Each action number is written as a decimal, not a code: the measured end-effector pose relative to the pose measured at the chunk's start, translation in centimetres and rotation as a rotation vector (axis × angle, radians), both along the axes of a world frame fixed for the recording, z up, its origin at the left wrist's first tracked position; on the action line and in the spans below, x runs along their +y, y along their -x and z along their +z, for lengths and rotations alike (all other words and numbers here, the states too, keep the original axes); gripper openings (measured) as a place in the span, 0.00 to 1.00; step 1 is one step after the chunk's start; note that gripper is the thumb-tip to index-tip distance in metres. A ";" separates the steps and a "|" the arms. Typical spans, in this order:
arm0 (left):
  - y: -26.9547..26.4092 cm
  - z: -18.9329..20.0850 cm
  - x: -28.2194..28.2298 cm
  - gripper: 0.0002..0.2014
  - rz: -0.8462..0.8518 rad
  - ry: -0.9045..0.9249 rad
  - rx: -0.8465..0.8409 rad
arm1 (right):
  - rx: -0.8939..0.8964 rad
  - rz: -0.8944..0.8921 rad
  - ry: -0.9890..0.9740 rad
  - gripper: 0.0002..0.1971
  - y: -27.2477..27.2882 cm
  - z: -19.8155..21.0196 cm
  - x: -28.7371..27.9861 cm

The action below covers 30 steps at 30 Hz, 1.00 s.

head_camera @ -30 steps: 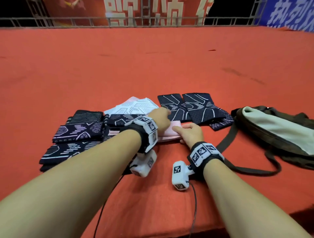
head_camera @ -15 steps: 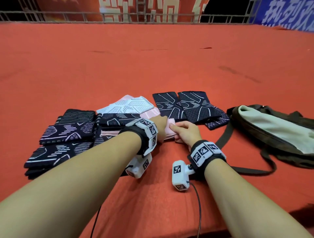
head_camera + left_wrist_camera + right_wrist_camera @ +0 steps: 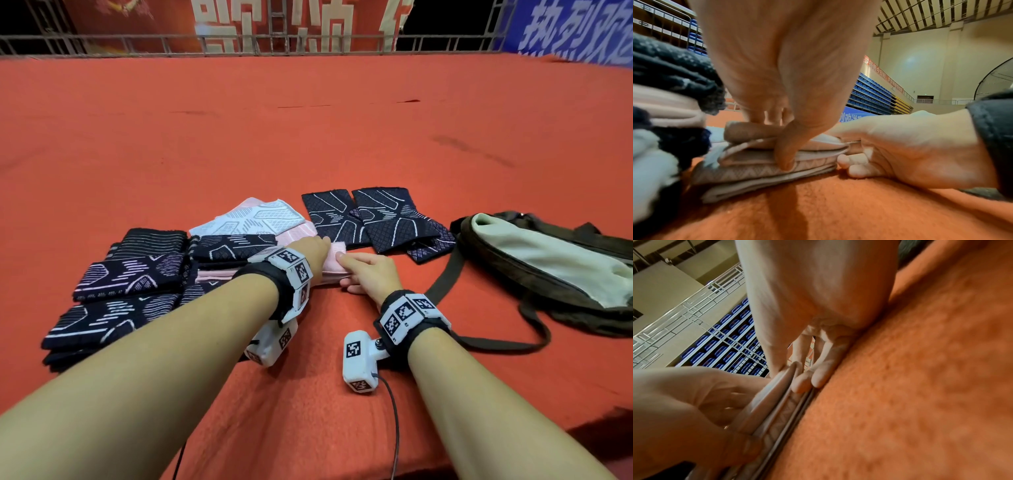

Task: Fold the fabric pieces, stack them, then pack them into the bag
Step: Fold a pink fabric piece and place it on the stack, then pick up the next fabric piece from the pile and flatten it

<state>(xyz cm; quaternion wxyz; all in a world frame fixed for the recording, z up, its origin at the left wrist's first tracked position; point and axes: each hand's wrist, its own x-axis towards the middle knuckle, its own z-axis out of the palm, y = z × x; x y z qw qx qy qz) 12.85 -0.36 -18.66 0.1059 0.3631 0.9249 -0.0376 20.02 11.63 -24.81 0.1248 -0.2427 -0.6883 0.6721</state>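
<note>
The pink fabric stack sits at centre on the red mat, pinched from both ends: your left hand with thumb and fingers clamping its layers, your right hand with thumb above and fingers curled beneath. You look mid-stacking; next, lift it level toward the bag at three o'clock, whose contents can't be seen.

Both hands, the left hand and right hand, meet on a folded fabric stack between stacked fabric pieces at left and the bag at right.
</note>
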 end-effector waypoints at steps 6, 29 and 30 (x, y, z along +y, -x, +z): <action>-1.3 -2.1 0.9 0.38 0.197 -0.127 -0.105 | 0.009 -0.003 -0.034 0.16 0.3 -0.3 -0.1; -4.8 -2.8 3.4 0.31 0.224 -0.369 -0.034 | -0.002 -0.016 -0.198 0.10 0.0 0.2 1.0; -5.3 -2.9 3.8 0.31 0.180 -0.445 -0.058 | 0.002 -0.021 -0.164 0.10 -0.3 0.2 1.3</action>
